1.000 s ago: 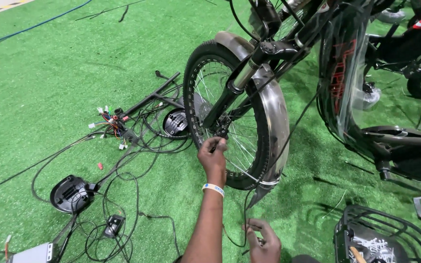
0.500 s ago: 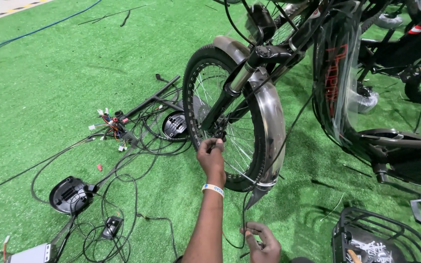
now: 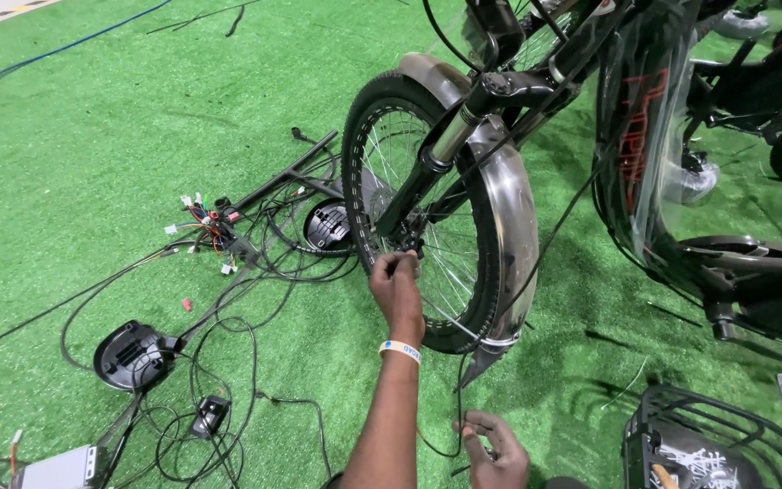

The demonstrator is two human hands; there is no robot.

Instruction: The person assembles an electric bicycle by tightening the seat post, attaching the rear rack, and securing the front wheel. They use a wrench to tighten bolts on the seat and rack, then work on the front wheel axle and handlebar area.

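Your hands have open turf (image 3: 92, 163) far left. The wheel (image 3: 427, 208) blocks ahead, and tangled cables (image 3: 228, 299) clutter the ground beside it.

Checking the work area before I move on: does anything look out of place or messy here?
Yes: a tangle of black cables with loose coloured connectors sprawls across the green turf left of the spoked front wheel, looking disorderly.

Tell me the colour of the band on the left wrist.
The wristband is white and light blue; head view.
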